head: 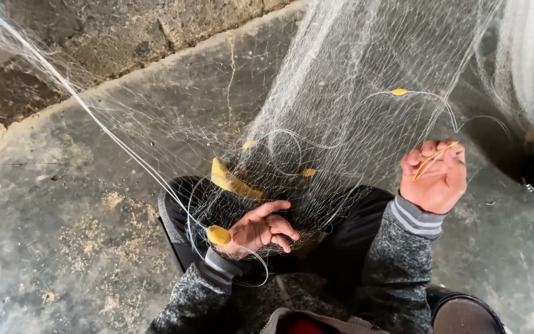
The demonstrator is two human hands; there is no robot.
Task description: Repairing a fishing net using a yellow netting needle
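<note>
The right hand is closed on a thin yellow netting needle; the left hand lies open-fingered in the pale fishing net (beside a yellow float).

Net over lap; floor beneath

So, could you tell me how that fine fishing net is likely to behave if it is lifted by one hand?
The fishing net would probably be floppy, since it drapes in loose folds over the lap. It looks light, being thin, see-through mesh. It may snag, as strands already lie across the left hand.
</note>
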